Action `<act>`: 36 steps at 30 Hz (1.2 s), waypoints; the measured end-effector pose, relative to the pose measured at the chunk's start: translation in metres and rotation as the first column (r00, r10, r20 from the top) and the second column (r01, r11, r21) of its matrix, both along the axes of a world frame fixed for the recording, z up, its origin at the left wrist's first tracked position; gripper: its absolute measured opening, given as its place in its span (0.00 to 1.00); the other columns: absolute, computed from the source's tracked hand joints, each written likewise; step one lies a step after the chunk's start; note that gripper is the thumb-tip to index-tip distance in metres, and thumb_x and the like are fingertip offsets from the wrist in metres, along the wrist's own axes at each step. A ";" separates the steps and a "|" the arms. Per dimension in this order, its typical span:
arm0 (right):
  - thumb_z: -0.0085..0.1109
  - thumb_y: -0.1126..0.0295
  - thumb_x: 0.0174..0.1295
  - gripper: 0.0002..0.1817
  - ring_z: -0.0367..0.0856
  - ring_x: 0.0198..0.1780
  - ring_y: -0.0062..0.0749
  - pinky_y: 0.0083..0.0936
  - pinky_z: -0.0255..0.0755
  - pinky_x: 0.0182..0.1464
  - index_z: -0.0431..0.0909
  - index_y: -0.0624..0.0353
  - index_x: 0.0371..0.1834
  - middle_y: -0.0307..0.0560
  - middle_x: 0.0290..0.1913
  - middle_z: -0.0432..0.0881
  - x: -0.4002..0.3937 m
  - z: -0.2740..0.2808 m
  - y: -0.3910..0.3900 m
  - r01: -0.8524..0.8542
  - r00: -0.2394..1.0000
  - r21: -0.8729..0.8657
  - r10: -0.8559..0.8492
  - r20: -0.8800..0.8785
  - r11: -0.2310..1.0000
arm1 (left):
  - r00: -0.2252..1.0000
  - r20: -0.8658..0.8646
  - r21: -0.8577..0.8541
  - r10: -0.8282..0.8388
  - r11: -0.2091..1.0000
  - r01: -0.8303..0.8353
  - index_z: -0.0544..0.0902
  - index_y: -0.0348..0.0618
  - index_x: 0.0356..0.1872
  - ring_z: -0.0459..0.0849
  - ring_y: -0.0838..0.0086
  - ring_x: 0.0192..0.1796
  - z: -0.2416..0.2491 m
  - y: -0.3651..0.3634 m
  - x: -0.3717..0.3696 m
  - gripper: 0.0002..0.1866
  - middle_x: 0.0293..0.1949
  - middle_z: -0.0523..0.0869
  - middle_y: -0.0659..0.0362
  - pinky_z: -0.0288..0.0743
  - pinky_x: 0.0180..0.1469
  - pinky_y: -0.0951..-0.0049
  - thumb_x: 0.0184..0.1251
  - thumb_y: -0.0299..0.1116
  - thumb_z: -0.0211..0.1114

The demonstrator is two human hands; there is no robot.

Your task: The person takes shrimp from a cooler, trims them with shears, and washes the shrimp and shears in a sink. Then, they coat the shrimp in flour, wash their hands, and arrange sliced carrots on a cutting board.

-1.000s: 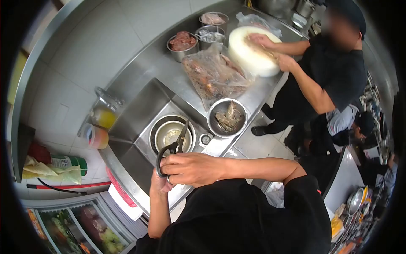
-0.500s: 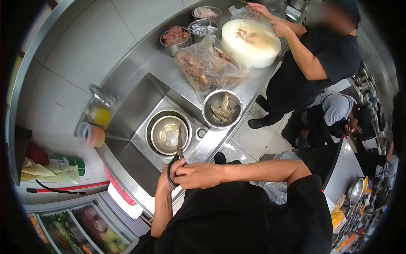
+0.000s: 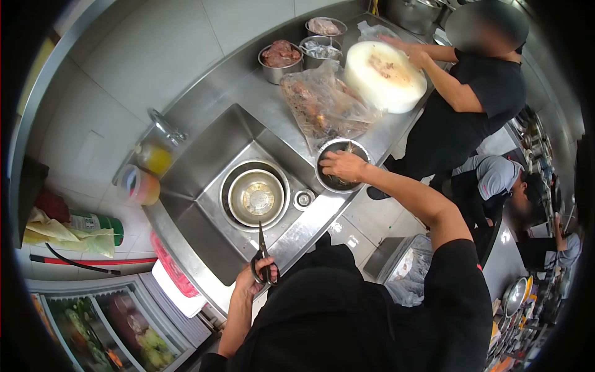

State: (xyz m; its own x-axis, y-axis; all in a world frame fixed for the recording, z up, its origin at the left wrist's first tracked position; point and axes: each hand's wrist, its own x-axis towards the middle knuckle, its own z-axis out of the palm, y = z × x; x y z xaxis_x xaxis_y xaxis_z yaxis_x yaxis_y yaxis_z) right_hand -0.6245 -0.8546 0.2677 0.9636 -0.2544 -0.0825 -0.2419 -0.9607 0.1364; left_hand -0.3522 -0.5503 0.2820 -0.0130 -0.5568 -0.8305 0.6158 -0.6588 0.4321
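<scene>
My left hand [image 3: 250,278] is closed on the handles of black scissors [image 3: 263,246], whose blades point toward the sink. My right hand [image 3: 344,166] reaches into a metal bowl [image 3: 365,149] of shrimp at the counter's edge; its fingers are bent over the shrimp, and whether they grip one is hidden. Below the scissors' tips, a metal bowl [image 3: 234,197] stands in the sink [image 3: 214,149] with a strainer [image 3: 258,196] inside it. A clear plastic bag [image 3: 322,108] of reddish food lies beside the shrimp bowl.
Beyond the bag are a round white block [image 3: 384,77] and metal containers [image 3: 273,73] of meat. A person [image 3: 480,80] in black stands there, hands near the block. A faucet [image 3: 166,127] and two tubs [image 3: 141,185] edge the sink. Another person [image 3: 489,180] is farther right.
My right hand has left the scissors and moved up and right into the shrimp bowl. My left hand still holds the scissors. The view has shifted slightly.
</scene>
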 end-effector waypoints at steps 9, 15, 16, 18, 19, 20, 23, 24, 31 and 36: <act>0.57 0.66 0.49 0.16 0.67 0.55 0.27 0.26 0.62 0.52 0.78 0.40 0.44 0.33 0.45 0.72 0.002 -0.011 -0.030 -0.109 0.974 -0.118 0.082 -0.213 0.987 | 0.968 -0.217 0.105 0.126 0.989 -0.105 0.78 0.38 0.28 0.76 0.73 0.17 -0.029 0.054 0.020 0.08 0.21 0.80 0.55 0.73 0.20 0.77 0.53 0.28 0.69; 0.61 0.64 0.52 0.14 0.74 0.51 0.37 0.35 0.66 0.51 0.79 0.50 0.42 0.42 0.42 0.78 -0.009 0.025 -0.034 0.313 0.949 0.078 -0.314 0.001 0.947 | 0.972 -0.204 0.199 0.118 0.977 -0.077 0.78 0.44 0.30 0.77 0.72 0.17 -0.033 0.071 0.035 0.09 0.21 0.82 0.55 0.73 0.20 0.75 0.54 0.31 0.70; 0.61 0.64 0.52 0.14 0.74 0.51 0.37 0.35 0.66 0.51 0.79 0.50 0.42 0.42 0.42 0.78 -0.012 0.030 -0.034 0.323 0.946 0.074 -0.324 -0.003 0.943 | 0.971 -0.218 0.195 0.102 0.979 -0.059 0.77 0.44 0.32 0.77 0.72 0.17 -0.040 0.075 0.040 0.10 0.21 0.82 0.55 0.73 0.20 0.74 0.53 0.33 0.71; 0.62 0.63 0.54 0.14 0.78 0.43 0.39 0.35 0.70 0.45 0.78 0.56 0.42 0.47 0.40 0.80 -0.022 0.046 -0.028 0.448 0.792 0.407 -0.565 0.232 0.796 | 0.976 -0.198 0.215 0.091 0.975 -0.047 0.77 0.44 0.31 0.77 0.72 0.17 -0.048 0.083 0.049 0.10 0.21 0.82 0.55 0.73 0.20 0.75 0.53 0.33 0.71; 0.62 0.63 0.54 0.14 0.78 0.43 0.39 0.35 0.70 0.45 0.78 0.56 0.42 0.47 0.40 0.80 -0.026 0.056 -0.020 0.468 0.780 0.404 -0.582 0.229 0.786 | 0.980 -0.175 0.235 0.090 0.971 -0.047 0.77 0.44 0.30 0.77 0.72 0.17 -0.050 0.083 0.051 0.11 0.21 0.82 0.55 0.73 0.19 0.75 0.53 0.34 0.71; 0.62 0.63 0.56 0.14 0.79 0.40 0.36 0.33 0.70 0.42 0.78 0.58 0.42 0.47 0.38 0.81 -0.030 0.064 -0.010 0.480 0.654 0.588 -0.712 0.255 0.651 | 0.982 -0.165 0.254 0.089 0.966 -0.045 0.77 0.44 0.29 0.76 0.72 0.16 -0.049 0.084 0.055 0.11 0.20 0.81 0.55 0.72 0.19 0.75 0.53 0.34 0.71; 0.60 0.63 0.60 0.15 0.77 0.37 0.23 0.24 0.71 0.40 0.75 0.61 0.45 0.42 0.35 0.81 -0.045 0.097 0.031 0.327 0.404 0.861 -0.882 0.244 0.389 | 0.984 -0.122 0.267 0.132 0.959 -0.095 0.76 0.44 0.29 0.76 0.72 0.16 -0.022 0.080 0.058 0.10 0.19 0.80 0.55 0.70 0.18 0.76 0.54 0.32 0.70; 0.59 0.65 0.62 0.14 0.77 0.38 0.22 0.23 0.70 0.42 0.74 0.63 0.45 0.41 0.37 0.81 -0.051 0.103 0.046 0.184 0.312 0.940 -0.924 0.220 0.286 | 0.981 -0.132 0.258 0.143 0.960 -0.105 0.76 0.44 0.29 0.75 0.72 0.15 -0.034 0.083 0.064 0.09 0.18 0.78 0.54 0.68 0.16 0.77 0.54 0.31 0.69; 0.58 0.69 0.61 0.10 0.77 0.38 0.17 0.16 0.69 0.42 0.71 0.59 0.42 0.37 0.35 0.78 -0.108 0.117 0.159 -0.274 -0.138 0.961 -0.990 -0.002 0.037 | 0.991 -0.131 0.305 -0.010 0.951 0.050 0.75 0.43 0.30 0.76 0.72 0.14 -0.020 0.080 0.083 0.08 0.17 0.79 0.53 0.71 0.16 0.77 0.55 0.30 0.67; 0.60 0.65 0.60 0.10 0.73 0.35 0.16 0.15 0.65 0.41 0.72 0.57 0.39 0.34 0.32 0.76 -0.147 0.113 0.231 -0.280 -0.333 0.957 -0.943 -0.022 0.077 | 0.976 -0.178 0.278 -0.123 0.946 0.170 0.76 0.42 0.28 0.74 0.76 0.10 -0.008 0.074 0.103 0.07 0.17 0.80 0.54 0.70 0.10 0.83 0.56 0.31 0.66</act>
